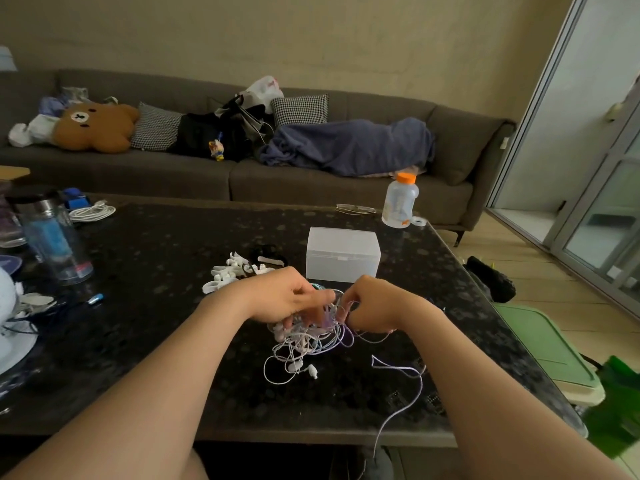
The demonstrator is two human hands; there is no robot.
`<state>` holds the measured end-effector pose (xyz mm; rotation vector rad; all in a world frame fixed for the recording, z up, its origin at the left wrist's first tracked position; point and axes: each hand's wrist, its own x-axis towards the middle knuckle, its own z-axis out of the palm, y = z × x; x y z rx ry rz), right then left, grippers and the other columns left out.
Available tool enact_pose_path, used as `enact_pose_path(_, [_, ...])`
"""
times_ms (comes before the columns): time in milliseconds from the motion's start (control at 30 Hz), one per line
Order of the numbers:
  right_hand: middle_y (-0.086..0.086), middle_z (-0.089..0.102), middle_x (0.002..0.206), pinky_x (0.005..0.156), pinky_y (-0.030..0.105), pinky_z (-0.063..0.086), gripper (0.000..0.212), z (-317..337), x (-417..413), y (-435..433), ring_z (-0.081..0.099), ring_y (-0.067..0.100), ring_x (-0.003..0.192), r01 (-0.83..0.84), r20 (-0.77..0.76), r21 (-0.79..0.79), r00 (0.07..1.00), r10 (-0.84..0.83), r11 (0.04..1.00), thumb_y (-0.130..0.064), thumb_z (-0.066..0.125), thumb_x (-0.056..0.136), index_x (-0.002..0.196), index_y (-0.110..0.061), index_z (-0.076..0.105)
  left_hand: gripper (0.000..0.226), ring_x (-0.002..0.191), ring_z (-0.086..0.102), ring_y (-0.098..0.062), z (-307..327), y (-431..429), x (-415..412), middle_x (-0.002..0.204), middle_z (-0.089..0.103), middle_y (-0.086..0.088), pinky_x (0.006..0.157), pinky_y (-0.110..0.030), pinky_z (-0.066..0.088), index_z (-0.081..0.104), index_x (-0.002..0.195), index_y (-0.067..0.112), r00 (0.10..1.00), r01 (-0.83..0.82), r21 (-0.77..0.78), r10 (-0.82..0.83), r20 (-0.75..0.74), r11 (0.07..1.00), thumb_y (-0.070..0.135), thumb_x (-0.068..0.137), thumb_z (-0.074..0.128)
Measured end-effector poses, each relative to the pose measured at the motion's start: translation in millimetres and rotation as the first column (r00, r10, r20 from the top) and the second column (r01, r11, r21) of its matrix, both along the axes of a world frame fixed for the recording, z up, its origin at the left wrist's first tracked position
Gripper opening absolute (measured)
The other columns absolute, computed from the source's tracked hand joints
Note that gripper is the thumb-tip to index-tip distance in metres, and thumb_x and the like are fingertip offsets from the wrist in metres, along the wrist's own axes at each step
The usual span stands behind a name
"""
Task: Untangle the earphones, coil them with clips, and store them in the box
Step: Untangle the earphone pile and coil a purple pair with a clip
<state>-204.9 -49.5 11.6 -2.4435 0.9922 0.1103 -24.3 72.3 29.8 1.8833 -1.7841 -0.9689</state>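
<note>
A tangle of white and pale purple earphones (304,344) hangs between my hands above the dark table (156,341). My left hand (282,299) grips the left side of the bundle, fingers curled into the cords. My right hand (372,304) pinches cords on the right side. One purple cord (405,403) trails over the table's front edge. An earbud (311,370) lies on the table below the bundle. White clips (230,271) sit in a pile behind my left hand. The frosted plastic box (343,254) stands shut just beyond my hands.
A water bottle with an orange cap (400,200) and glasses (355,208) sit at the far right of the table. A blue tumbler (52,233) and a coiled white cable (91,212) are at the left. A sofa lies beyond. A green bin (550,351) stands right of the table.
</note>
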Motion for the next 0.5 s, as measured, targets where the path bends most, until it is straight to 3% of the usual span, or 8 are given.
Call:
enact_pose_path(67, [-0.007,0.077,0.108,0.09,0.033,0.062,0.021,-1,-1,-3,0.072,0.016,0.097,0.0,-0.012,0.006,1.0,0.0,1.0,-0.023,0.074,0.086,0.105,-0.027,0.083,0.035,0.062,0.065,-0.011,3,1,0,0.105,0.08,0.009,0.083,-0.045,0.062,0.084,0.096,0.035,0.999,0.015,0.014,-0.015,0.031,1.0,0.057,0.103,0.056])
enact_pose_path(133, [-0.009,0.078,0.101,0.092,0.038,0.063,0.013,0,-2,-5,0.073,0.019,0.094,0.008,-0.042,0.013,0.999,-0.007,1.0,-0.026,0.076,0.085,0.095,-0.024,0.084,0.015,0.066,0.067,-0.013,3,1,2,0.11,0.078,0.006,0.085,-0.041,0.062,0.082,0.106,0.035,0.998,0.06,0.076,-0.06,0.006,0.995,0.038,0.103,0.068])
enact_pose_path(200, [-0.001,0.077,0.086,0.083,0.036,0.063,0.021,2,-3,-5,0.071,0.024,0.076,0.015,-0.086,0.025,0.996,-0.012,1.0,-0.032,0.074,0.09,0.084,-0.013,0.08,0.014,0.068,0.068,-0.016,1,0,5,0.109,0.077,0.0,0.084,-0.041,0.063,0.079,0.111,0.031,0.997,0.071,0.126,-0.074,0.018,0.989,0.023,0.101,0.073])
enact_pose_path(267, [0.001,0.068,0.068,0.071,0.031,0.054,0.032,9,-3,-2,0.054,0.015,0.052,0.037,-0.146,0.053,0.989,-0.029,0.998,-0.034,0.065,0.099,0.078,-0.014,0.079,0.01,0.067,0.072,-0.02,-2,-1,3,0.104,0.077,-0.008,0.079,-0.044,0.067,0.075,0.111,0.024,0.998,-0.021,0.116,0.014,0.061,0.993,0.021,0.101,0.072])
enact_pose_path(367, [-0.003,0.06,0.053,0.066,0.03,0.048,0.033,20,-4,1,0.044,0.012,0.043,0.063,-0.147,0.114,0.988,-0.046,0.991,-0.028,0.058,0.1,0.083,-0.015,0.083,0.012,0.065,0.078,-0.023,-4,-3,0,0.091,0.075,-0.014,0.062,-0.041,0.066,0.062,0.107,0.019,0.972,-0.188,-0.001,0.186,0.144,0.982,0.027,0.103,0.069])
enact_pose_path(433, [0.0,0.07,0.071,0.072,0.031,0.051,0.031,21,-4,1,0.058,0.015,0.058,0.075,-0.041,0.145,0.997,-0.07,0.987,-0.029,0.061,0.096,0.079,-0.015,0.082,0.027,0.065,0.077,-0.02,-2,-3,1,0.094,0.07,-0.009,0.057,-0.037,0.064,0.056,0.106,0.022,0.94,-0.22,-0.08,0.233,0.25,0.972,0.033,0.095,0.078])
enact_pose_path(500, [0.004,0.078,0.094,0.082,0.032,0.056,0.025,17,-3,-2,0.069,0.018,0.083,0.087,0.069,0.108,0.993,-0.095,0.99,-0.028,0.067,0.095,0.082,-0.014,0.083,0.053,0.086,0.072,-0.018,0,-3,2,0.112,0.061,-0.001,0.07,-0.04,0.063,0.048,0.113,0.03,0.884,-0.213,-0.135,0.249,0.396,0.968,0.048,0.081,0.087])
